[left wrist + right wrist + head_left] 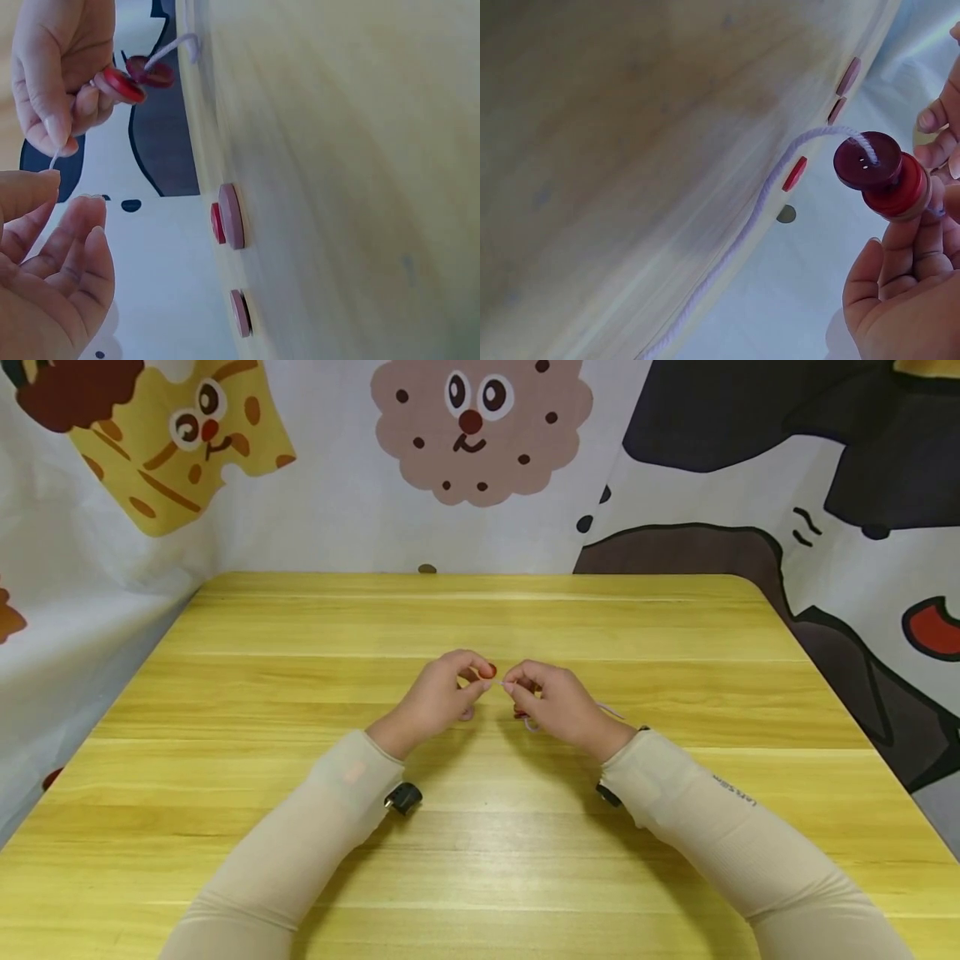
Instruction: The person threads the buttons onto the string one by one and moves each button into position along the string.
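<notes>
Closest to the camera are the 2 beige sleeves, left sleeve (pixel 285 843) and right sleeve (pixel 735 835), with a black gadget (pixel 405 797) poking out by the left cuff. Both reach in over a wood-grain table (pixel 480 877).

The left hand (pixel 435 693) has thumb and index finger pinched on a bit of lilac cord (pixel 759 206), other fingers loosely bent. The right hand (pixel 558 702) is pinching the same cord just to the right of that, so there's only a short bit between the fingertips.

A dark red button (pixel 862 169) and a bright red button (pixel 895 196) are on the cord, right up against the right hand's curled fingers. Looks like a pinkish one's pressed behind the bright red. The rest of the cord trails from the dark red button onto the table and shows again to the right of the right hand.

Also on the table near the hands: a loose red button (pixel 795 173) and 2 pink buttons (pixel 233 216). Far side is a white backdrop (pixel 322 518) with a cartoon cookie (pixel 482 447).
</notes>
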Demonstrator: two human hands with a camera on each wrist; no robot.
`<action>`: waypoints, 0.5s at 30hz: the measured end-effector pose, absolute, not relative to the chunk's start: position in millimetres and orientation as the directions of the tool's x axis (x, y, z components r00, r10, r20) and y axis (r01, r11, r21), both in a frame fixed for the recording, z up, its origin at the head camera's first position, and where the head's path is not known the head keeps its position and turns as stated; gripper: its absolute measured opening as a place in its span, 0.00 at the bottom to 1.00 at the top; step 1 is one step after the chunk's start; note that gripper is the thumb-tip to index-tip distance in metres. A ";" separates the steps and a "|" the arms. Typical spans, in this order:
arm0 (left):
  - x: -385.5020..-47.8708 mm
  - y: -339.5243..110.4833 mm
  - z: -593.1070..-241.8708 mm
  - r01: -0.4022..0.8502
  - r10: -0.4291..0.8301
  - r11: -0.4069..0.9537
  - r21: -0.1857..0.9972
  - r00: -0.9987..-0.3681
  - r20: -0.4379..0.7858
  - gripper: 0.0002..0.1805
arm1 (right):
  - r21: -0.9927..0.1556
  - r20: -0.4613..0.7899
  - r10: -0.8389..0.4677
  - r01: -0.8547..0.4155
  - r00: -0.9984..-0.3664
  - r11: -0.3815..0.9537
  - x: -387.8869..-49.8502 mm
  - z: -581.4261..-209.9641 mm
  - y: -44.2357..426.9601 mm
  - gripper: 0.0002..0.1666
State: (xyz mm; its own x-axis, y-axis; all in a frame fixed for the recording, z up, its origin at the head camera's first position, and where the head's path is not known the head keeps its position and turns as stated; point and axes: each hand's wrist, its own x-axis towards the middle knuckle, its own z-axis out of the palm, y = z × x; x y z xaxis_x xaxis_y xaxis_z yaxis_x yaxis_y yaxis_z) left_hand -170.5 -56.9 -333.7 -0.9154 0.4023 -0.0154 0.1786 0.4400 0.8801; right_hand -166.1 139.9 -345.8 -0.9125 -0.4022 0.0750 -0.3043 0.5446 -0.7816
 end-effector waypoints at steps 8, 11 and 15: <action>-175.1 -66.4 -334.3 0.226 0.337 0.537 0.813 -0.941 0.039 0.09 | -0.765 0.095 -0.392 -0.319 -0.915 0.559 -166.8 -346.7 138.7 0.10; -177.1 -69.5 -334.7 0.223 0.325 0.528 0.819 -0.944 0.048 0.10 | -0.761 0.095 -0.388 -0.319 -0.917 0.565 -166.6 -346.5 138.8 0.09; -180.3 -74.7 -335.7 0.202 0.297 0.506 0.838 -0.954 0.051 0.10 | -0.759 0.090 -0.391 -0.317 -0.916 0.568 -166.2 -346.1 139.2 0.10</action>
State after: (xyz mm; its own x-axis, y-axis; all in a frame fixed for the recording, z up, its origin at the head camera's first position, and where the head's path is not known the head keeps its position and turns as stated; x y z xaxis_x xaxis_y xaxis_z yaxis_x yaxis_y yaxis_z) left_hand -180.3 -74.7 -335.7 -0.9537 0.2965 0.0510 0.2022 0.5060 0.8385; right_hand -166.2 139.2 -346.1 -0.9160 -0.3911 0.0899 -0.3170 0.5681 -0.7595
